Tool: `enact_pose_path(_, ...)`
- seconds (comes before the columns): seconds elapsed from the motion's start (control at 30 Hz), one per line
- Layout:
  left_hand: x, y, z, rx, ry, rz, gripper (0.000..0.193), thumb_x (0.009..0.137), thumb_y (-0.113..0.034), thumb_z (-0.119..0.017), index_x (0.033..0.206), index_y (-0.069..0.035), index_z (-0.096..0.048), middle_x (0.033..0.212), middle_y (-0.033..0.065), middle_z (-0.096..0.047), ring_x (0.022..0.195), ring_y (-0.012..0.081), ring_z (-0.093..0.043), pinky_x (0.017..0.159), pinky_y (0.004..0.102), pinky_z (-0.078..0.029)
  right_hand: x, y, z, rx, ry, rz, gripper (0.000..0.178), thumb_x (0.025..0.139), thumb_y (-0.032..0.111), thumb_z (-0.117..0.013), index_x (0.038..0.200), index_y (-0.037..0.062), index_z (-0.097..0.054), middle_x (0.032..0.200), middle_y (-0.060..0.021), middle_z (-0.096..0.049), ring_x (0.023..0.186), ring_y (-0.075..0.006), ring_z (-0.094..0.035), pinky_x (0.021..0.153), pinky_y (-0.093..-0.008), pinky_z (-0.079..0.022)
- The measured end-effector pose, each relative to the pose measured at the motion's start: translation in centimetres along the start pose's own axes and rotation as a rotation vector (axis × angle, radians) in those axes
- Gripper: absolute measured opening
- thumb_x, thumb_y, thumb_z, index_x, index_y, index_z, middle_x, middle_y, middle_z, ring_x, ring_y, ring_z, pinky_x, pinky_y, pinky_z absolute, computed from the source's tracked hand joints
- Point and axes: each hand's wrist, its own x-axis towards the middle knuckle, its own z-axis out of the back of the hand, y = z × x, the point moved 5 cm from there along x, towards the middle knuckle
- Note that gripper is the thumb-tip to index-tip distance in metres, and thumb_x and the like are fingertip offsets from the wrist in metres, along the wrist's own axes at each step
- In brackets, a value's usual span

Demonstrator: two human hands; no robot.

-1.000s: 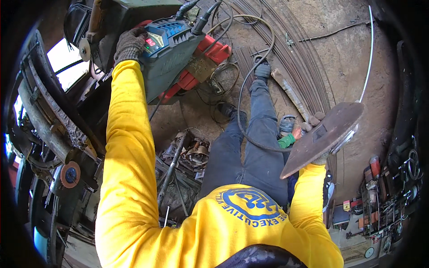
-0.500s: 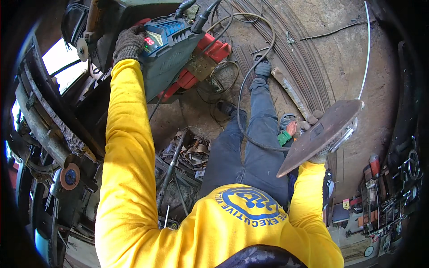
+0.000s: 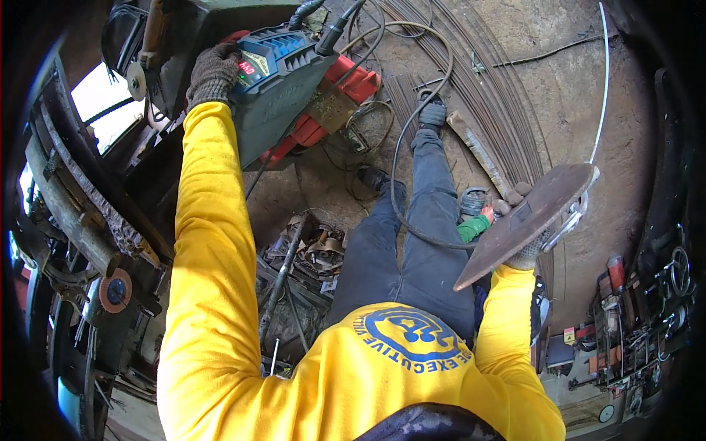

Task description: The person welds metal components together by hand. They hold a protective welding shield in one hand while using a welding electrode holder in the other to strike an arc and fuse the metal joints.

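Observation:
In a dark knit glove, my left hand (image 3: 213,73) is closed at the control panel of a grey and blue welding machine (image 3: 276,95); what its fingertips grip is hidden. A red display glows beside them. My gloved right hand (image 3: 525,257) is closed behind a brown, flat hand-held welding shield (image 3: 507,234), mostly hidden by it. A metal clamp-like piece (image 3: 570,220) shows along the shield's right edge, and a long thin white rod (image 3: 605,81) rises from there. A dark cable (image 3: 397,169) loops from the machine toward the shield.
Another person's green-sleeved hand (image 3: 485,214) is beyond the shield, near a hammer-like tool (image 3: 478,151). Bundled thin steel rods (image 3: 493,88) curve across the floor. Scrap metal (image 3: 323,246) lies by my legs. Tools (image 3: 618,323) crowd the right; a grinding disc (image 3: 115,290) sits left.
The digits on the machine's display have changed. The other person's hand has shifted slightly right, closer to the shield. My left hand stays at the panel; the shield has barely moved.

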Motion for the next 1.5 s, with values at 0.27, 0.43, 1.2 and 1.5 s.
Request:
enact_pose_path(0.27,-0.2,-0.4,0.2,0.004,0.032,0.053,0.037,0.087,-0.037,-0.067,0.122,-0.024,-0.070,0.127,0.0135,-0.065,0.119,0.0300,-0.060,0.103,0.0388,-0.045,-0.1,-1.2,-3.8,0.008,0.147,-0.106,0.049,0.092,0.034,-0.067,0.126,0.0005,-0.055,0.110,-0.0157,-0.060,0.099,-0.0298,-0.057,0.082,-0.0435,-0.053)
enact_pose_path(0.43,-0.1,-0.3,0.1,-0.006,0.037,0.061,0.037,0.087,-0.036,-0.068,0.121,-0.023,-0.071,0.125,0.0116,-0.067,0.117,0.0288,-0.062,0.102,0.0377,-0.046,0.0,-0.6,-0.4,0.034,0.065,-0.077,0.051,0.093,0.035,-0.067,0.128,0.0015,-0.052,0.109,-0.0155,-0.059,0.100,-0.0314,-0.056,0.079,-0.0454,-0.055)
enact_pose_path(1.2,-0.2,-0.4,0.2,-0.039,0.040,0.058,0.036,0.090,-0.039,-0.065,0.123,-0.025,-0.070,0.128,0.0141,-0.064,0.120,0.0319,-0.059,0.105,0.0403,-0.044,-0.3,-0.8,1.0,-0.072,-0.100,-0.033,0.049,0.092,0.040,-0.066,0.123,0.0034,-0.059,0.102,-0.0144,-0.063,0.090,-0.0317,-0.058,0.071,-0.0439,-0.057)
enact_pose_path(1.5,-0.2,-0.2,-0.2,0.014,0.006,0.039,0.039,0.087,-0.038,-0.067,0.122,-0.022,-0.070,0.123,0.0130,-0.067,0.116,0.0295,-0.062,0.101,0.0379,-0.046,-0.6,-1.4,-0.8,-0.016,0.046,-0.157,0.051,0.093,0.040,-0.064,0.128,0.0050,-0.054,0.109,-0.0143,-0.061,0.096,-0.0325,-0.057,0.076,-0.0557,-0.058)
